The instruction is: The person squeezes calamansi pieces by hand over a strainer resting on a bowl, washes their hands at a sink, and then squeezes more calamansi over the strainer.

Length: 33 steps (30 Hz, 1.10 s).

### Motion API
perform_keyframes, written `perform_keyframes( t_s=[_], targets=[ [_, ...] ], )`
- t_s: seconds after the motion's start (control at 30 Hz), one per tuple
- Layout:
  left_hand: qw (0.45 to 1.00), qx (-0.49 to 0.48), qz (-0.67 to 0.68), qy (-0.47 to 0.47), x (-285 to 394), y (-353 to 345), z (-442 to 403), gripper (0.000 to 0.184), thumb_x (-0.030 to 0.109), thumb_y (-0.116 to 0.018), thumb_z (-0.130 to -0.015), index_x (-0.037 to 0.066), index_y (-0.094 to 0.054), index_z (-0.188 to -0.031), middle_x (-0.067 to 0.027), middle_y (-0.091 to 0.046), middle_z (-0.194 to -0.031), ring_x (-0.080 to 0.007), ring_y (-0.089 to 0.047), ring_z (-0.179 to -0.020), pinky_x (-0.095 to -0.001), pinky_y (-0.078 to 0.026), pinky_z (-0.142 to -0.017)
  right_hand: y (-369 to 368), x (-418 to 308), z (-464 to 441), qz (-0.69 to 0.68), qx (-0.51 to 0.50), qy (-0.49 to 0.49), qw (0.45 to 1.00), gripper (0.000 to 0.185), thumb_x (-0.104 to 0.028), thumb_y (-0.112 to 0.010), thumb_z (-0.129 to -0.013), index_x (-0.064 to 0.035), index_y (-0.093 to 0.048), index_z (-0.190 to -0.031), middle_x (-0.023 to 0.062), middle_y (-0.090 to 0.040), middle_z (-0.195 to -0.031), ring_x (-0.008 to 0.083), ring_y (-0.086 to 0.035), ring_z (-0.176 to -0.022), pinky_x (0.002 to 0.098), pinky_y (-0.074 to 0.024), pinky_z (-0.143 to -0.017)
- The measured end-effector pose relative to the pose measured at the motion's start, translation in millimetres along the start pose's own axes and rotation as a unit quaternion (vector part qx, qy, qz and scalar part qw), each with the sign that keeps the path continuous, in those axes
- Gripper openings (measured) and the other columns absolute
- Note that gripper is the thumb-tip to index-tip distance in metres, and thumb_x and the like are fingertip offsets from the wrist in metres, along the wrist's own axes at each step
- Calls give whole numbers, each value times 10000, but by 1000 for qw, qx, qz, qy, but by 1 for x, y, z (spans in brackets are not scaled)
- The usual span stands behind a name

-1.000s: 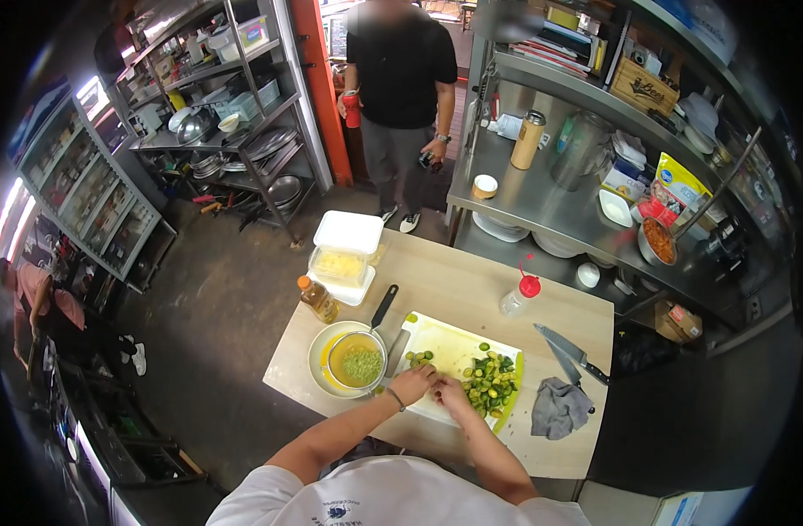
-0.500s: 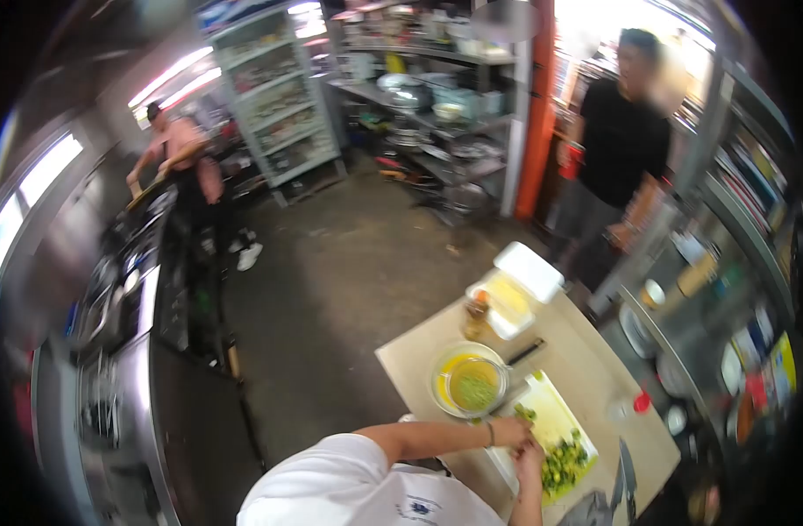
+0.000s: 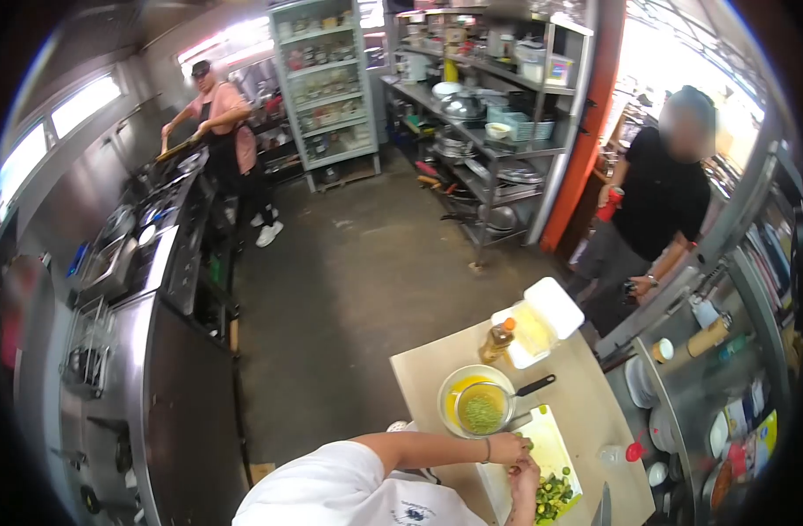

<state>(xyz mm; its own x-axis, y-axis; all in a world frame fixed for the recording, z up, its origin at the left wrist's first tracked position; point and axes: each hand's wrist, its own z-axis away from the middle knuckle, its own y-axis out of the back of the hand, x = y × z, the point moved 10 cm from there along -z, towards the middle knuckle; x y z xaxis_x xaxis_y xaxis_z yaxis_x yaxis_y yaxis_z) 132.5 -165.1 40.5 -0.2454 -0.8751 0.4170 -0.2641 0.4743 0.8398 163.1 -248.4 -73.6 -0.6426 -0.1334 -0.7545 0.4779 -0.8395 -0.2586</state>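
My left hand (image 3: pixel 505 448) and my right hand (image 3: pixel 524 479) meet over a white cutting board (image 3: pixel 550 436), fingers closed and pinched together. Something small and green shows at the left fingertips, too blurred to name. Beside my right hand lies a heap of cut green fruit or vegetable pieces (image 3: pixel 555 496) on the board's near end. Just beyond my left hand stands a bowl (image 3: pixel 446 392) of yellow liquid. A black-handled strainer (image 3: pixel 483 409) rests in it, filled with pale green pulp. To the right of the board lies a knife (image 3: pixel 605 507).
On the table (image 3: pixel 428 359) stand an orange-capped bottle (image 3: pixel 498 341), an open white foam box (image 3: pixel 556 309) and a red-capped clear bottle (image 3: pixel 614 453). Shelving (image 3: pixel 660 377) borders the right side. One person (image 3: pixel 664 193) stands beyond the table, another (image 3: pixel 226 118) at the stove.
The view has tilted and shifted, so the room appears lower and further right. My hands stay together over the board. Less of the knife shows at the bottom edge.
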Motion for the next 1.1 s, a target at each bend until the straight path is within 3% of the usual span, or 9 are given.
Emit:
perform_keyframes(
  t_s=[0.13, 0.3, 0.47, 0.53, 0.57, 0.8, 0.9, 0.97, 1.1],
  targets=[
    [999, -6, 26, -21, -2, -3, -3, 197, 211, -552, -722, 74, -621, -845, -108, -541, -933, -256, -595, -756, -346, -500, -639, -3, -5, 1, 5, 12, 7, 1000, 133, -37, -511, -826, -29, -561, -949, 31, -573, -755, 112, -489, -507, 229, -397, -454],
    [994, -111, 12, 0, 0, -34, -8, 218, 177, -537, -751, 59, -609, -919, -139, -523, -989, -274, -598, -852, -343, -505, -690, 19, -6, 14, -16, 62, 14, 998, 202, -26, -519, -824, -9, -554, -1023, 39, -577, -802, 119, -489, -491, 234, -391, -436],
    [989, -144, -2, -20, 10, -52, -9, 224, 164, -509, -779, 17, -591, -927, -140, -536, -973, -275, -603, -838, -349, -507, -691, 39, -1, 21, -5, 94, 45, 995, 200, -121, -532, -865, -13, -558, -1031, 20, -564, -779, 91, -485, -494, 215, -368, -422],
    [982, -183, -6, 37, 10, -43, -13, 209, 173, -508, -786, 13, -584, -898, -139, -552, -927, -277, -603, -825, -354, -507, -683, 40, -3, 26, -4, 96, 48, 994, 204, -150, -533, -871, -15, -565, -1020, 12, -554, -755, 82, -473, -488, 210, -359, -416],
    [991, -134, -23, -4, 19, -35, -15, 195, 201, -513, -789, 26, -563, -859, -127, -559, -895, -256, -608, -709, -342, -511, -613, 39, -5, 27, 3, 90, 53, 995, 212, -178, -534, -877, -17, -571, -1010, 4, -545, -731, 73, -461, -481, 206, -351, -410],
    [993, -112, 4, -40, 29, -43, -23, 215, 205, -529, -778, 6, -577, -847, -116, -564, -860, -245, -595, -738, -321, -510, -636, 39, 8, 32, 7, 94, 33, 995, 168, -197, -525, -884, -42, -583, -916, -13, -521, -687, 70, -430, -465, 209, -339, -413],
    [991, -92, -29, -88, 37, -36, -24, 201, 200, -533, -776, 16, -577, -844, -107, -564, -861, -242, -595, -750, -322, -510, -632, 39, 16, 30, -69, 70, 9, 995, 151, -195, -527, -883, -53, -577, -879, -18, -517, -672, 77, -440, -464, 208, -345, -426],
    [990, -138, 42, 6, 21, -42, -23, 254, 235, -551, -782, 41, -570, -946, -107, -562, -899, -248, -585, -813, -338, -494, -679, 34, 15, 29, -109, 35, 2, 993, 151, -184, -535, -876, -47, -582, -918, -4, -559, -705, 88, -477, -479, 212, -360, -437],
    [994, -93, 55, 35, 7, -16, -17, 249, 208, -581, -759, 41, -575, -944, -114, -569, -941, -258, -583, -828, -350, -493, -690, 30, -8, 33, -55, 25, 22, 998, 187, -172, -549, -865, -33, -581, -985, 32, -622, -808, 98, -523, -512, 216, -380, -442]
  ],
)
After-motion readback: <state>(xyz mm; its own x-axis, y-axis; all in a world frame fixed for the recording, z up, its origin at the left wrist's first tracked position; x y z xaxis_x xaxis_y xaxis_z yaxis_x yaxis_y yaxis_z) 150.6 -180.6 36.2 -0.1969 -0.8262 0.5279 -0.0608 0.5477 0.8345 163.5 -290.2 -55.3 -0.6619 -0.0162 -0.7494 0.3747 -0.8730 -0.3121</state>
